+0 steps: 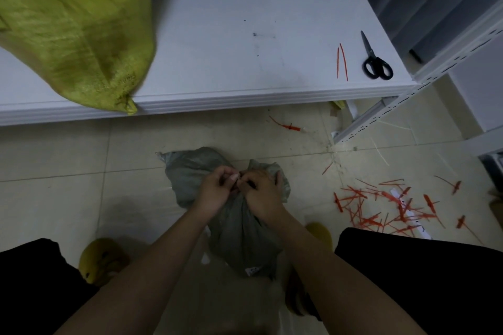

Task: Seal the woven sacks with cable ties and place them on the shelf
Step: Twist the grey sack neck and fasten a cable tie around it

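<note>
A grey woven sack [239, 236] lies on the tiled floor between my knees, its mouth bunched into a neck. My left hand [217, 189] and my right hand [262, 194] are both closed at that neck, fingertips pinched together over it. Whatever tie sits between the fingers is hidden by them. A yellow-green woven sack [73, 27] rests on the white shelf board [231, 22] at the far left, its corner hanging over the front edge. Two red tie offcuts [342, 62] lie on the board to the right.
Black scissors [375, 61] lie near the shelf's right corner. A heap of red cable ties [381, 208] is scattered on the floor to my right, with one more [288, 125] under the shelf edge. A perforated white shelf upright [408, 95] slants down at right. Yellow slippers [100, 258] flank the sack.
</note>
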Demonstrator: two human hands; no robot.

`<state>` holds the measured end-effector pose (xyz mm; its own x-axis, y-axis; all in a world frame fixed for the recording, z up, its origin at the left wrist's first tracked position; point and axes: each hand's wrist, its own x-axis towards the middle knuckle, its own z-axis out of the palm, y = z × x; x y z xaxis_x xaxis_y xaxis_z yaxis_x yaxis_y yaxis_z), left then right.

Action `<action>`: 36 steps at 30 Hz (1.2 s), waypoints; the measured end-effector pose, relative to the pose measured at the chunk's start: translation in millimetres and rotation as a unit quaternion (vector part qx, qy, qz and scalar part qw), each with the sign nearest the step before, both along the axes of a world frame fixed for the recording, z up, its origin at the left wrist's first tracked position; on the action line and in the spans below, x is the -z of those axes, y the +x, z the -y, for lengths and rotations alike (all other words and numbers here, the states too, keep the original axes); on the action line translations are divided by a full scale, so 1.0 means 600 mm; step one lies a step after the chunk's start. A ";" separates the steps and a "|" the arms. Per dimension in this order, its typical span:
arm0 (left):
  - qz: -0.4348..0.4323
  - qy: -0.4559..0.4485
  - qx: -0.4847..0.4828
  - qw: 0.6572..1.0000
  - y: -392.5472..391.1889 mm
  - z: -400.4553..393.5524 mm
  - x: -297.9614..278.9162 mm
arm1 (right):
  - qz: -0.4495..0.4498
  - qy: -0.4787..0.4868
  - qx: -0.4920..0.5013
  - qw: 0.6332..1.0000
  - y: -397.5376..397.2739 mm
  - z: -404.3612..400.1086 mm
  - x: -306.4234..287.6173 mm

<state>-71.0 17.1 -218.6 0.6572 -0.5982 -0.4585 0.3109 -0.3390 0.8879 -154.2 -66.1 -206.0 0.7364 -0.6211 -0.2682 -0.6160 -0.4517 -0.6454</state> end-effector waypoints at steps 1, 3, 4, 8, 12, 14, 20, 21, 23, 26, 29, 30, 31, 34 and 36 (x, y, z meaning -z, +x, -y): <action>0.001 0.000 -0.003 1.000 -0.001 -0.001 0.001 | -0.002 0.010 0.010 1.000 0.002 -0.001 0.000; 0.001 -0.001 -0.010 1.000 -0.002 -0.001 0.001 | -0.006 0.021 0.014 1.000 0.003 -0.002 -0.002; 0.004 -0.001 -0.011 1.000 -0.002 -0.001 0.001 | -0.009 0.024 0.014 1.000 0.003 -0.001 -0.003; 0.026 0.007 -0.006 1.000 -0.002 -0.003 0.005 | -0.011 0.050 0.021 0.998 0.002 -0.001 -0.007; 0.020 -0.001 -0.009 1.000 -0.005 -0.003 -0.001 | -0.013 0.059 0.017 0.998 0.001 -0.001 -0.013; 0.029 -0.002 -0.009 1.000 -0.006 -0.003 -0.004 | -0.013 0.062 0.016 0.998 0.000 -0.001 -0.016; -0.001 -0.011 -0.013 1.000 -0.007 -0.008 -0.003 | -0.015 0.071 0.018 0.997 -0.003 -0.003 -0.019; 0.000 -0.011 -0.013 1.000 -0.007 -0.008 -0.002 | -0.013 0.072 0.018 0.997 -0.003 -0.003 -0.018; 0.004 -0.011 -0.010 1.000 -0.007 -0.009 -0.002 | -0.011 0.072 0.018 0.997 -0.004 -0.003 -0.016; -0.002 -0.018 -0.006 1.000 -0.006 -0.010 -0.003 | -0.011 0.068 0.015 0.998 -0.006 -0.004 -0.015; -0.021 -0.025 -0.003 0.999 -0.004 -0.014 -0.007 | -0.010 0.055 0.001 0.998 -0.007 -0.004 -0.012; -0.026 -0.026 -0.003 0.999 -0.004 -0.016 -0.009 | -0.008 0.050 -0.002 0.999 -0.008 -0.004 -0.010; -0.028 -0.026 0.000 0.999 -0.003 -0.017 -0.011 | -0.005 0.045 -0.005 0.999 -0.008 -0.003 -0.009; -0.040 -0.031 0.002 0.999 -0.001 -0.019 -0.014 | -0.002 0.018 -0.021 1.000 -0.011 -0.003 -0.005; -0.050 -0.032 -0.005 0.998 0.000 -0.020 -0.013 | 0.001 -0.003 -0.034 0.999 -0.013 -0.004 -0.004</action>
